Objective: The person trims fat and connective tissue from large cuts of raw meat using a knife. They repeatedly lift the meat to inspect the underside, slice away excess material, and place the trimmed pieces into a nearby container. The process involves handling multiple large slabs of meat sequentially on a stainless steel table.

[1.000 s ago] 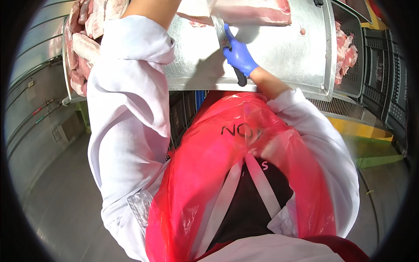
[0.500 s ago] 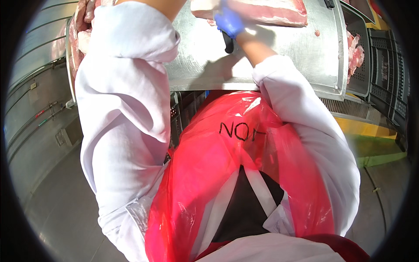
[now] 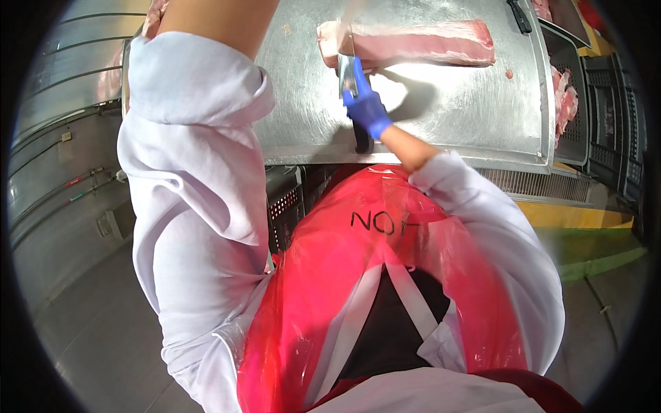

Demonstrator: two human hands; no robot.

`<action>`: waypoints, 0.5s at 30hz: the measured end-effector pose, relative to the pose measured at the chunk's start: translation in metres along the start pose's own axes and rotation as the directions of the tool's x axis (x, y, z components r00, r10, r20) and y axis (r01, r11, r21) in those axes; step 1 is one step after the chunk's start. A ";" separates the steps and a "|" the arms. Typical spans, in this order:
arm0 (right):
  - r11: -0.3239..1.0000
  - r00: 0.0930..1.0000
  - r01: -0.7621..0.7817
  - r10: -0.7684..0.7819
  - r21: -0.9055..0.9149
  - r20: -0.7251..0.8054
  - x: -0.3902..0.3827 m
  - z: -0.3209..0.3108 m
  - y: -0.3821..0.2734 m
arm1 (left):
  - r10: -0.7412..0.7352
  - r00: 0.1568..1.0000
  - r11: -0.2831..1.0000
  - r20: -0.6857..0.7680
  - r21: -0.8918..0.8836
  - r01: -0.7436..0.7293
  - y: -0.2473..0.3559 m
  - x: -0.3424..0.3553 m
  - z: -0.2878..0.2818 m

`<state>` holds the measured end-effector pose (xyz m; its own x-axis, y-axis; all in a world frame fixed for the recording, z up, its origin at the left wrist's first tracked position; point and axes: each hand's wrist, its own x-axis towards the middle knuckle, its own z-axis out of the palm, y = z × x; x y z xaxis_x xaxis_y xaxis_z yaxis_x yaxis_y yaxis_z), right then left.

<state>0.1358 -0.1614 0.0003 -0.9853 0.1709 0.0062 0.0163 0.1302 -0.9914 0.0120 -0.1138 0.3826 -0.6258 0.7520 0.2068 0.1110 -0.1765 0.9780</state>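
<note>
My right hand (image 3: 368,107) in a blue glove is closed round a knife, its index finger stretched toward the blade. The knife's black handle (image 3: 363,142) sticks out below my fingers. Its steel blade (image 3: 348,67) reaches up to the left part of a long slab of pale pink meat (image 3: 434,43) on the metal board (image 3: 482,117); a pinkish blur crosses that spot. My left forearm (image 3: 213,24) runs out past the top edge, so that hand is hidden.
A second black-handled knife (image 3: 518,16) lies at the board's upper right. Meat trimmings (image 3: 566,103) sit in a dark crate (image 3: 578,141) to the right, beside more dark crates (image 3: 613,131). Some meat (image 3: 153,17) shows at upper left, mostly behind my sleeve.
The board and slab appear lower in the picture than half a second ago. My right hand and knife are also lower. The pile of meat at left is now mostly hidden.
</note>
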 end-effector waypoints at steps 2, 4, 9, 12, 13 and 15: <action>0.968 0.976 -0.194 0.174 0.161 0.133 0.046 -0.022 -0.041 | 0.013 1.000 0.999 -0.005 0.036 -0.013 0.004 -0.003 0.003; 0.978 0.990 -0.103 0.083 0.183 0.118 0.050 -0.020 -0.032 | 0.015 1.000 0.997 0.023 0.080 -0.017 0.009 0.006 0.009; 0.952 0.954 0.134 -0.199 0.277 0.226 -0.021 -0.004 -0.022 | -0.013 0.999 0.957 0.033 0.290 0.003 0.021 0.015 0.013; 0.982 0.779 -0.159 0.065 0.097 0.623 0.031 -0.049 -0.098 | -0.021 0.998 0.883 0.059 0.470 -0.010 0.026 0.029 0.022; 0.979 0.807 -0.142 0.027 0.150 0.590 0.035 -0.055 -0.103 | -0.022 0.996 0.846 0.082 0.532 -0.025 0.028 0.040 0.028; 0.963 0.862 -0.098 -0.044 0.251 0.506 0.038 -0.069 -0.099 | -0.028 0.990 0.761 0.141 0.645 -0.071 0.029 0.070 0.044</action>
<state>0.1081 -0.1004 0.1075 -0.9357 -0.3523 -0.0172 0.0696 -0.1365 -0.9882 0.0054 -0.0383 0.4269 -0.5135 0.8387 0.1813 0.6266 0.2221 0.7470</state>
